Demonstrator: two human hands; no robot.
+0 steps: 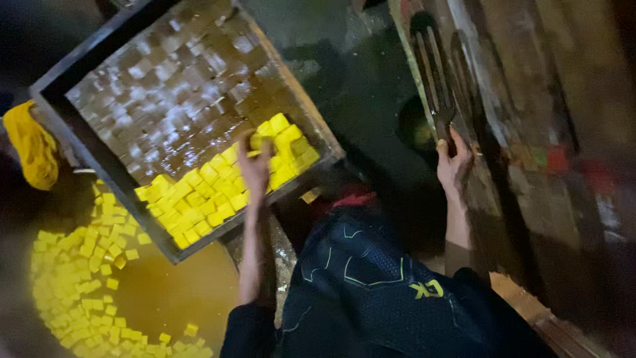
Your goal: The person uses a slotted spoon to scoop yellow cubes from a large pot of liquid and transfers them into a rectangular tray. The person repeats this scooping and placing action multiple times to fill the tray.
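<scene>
A dark rectangular tray (99, 156) lies tilted over a vat. Pale brownish cubes (172, 93) fill its far part and bright yellow cubes (199, 199) its near corner. My left hand (255, 166) reaches into the yellow cubes, fingers closed on one yellow cube (256, 140). My right hand (454, 162) is off to the right, gripping the handle of a dark slotted tool (434, 73) that lies along a worn wooden board (490, 99). The picture is blurred, so finger detail is poor.
Below the tray, a vat of yellow-brown liquid (172, 292) holds several floating yellow cubes (73, 285). A yellow cloth (30, 149) hangs at the left. Wet dark floor (364, 86) lies between tray and board. My dark shirt (371, 292) fills the bottom.
</scene>
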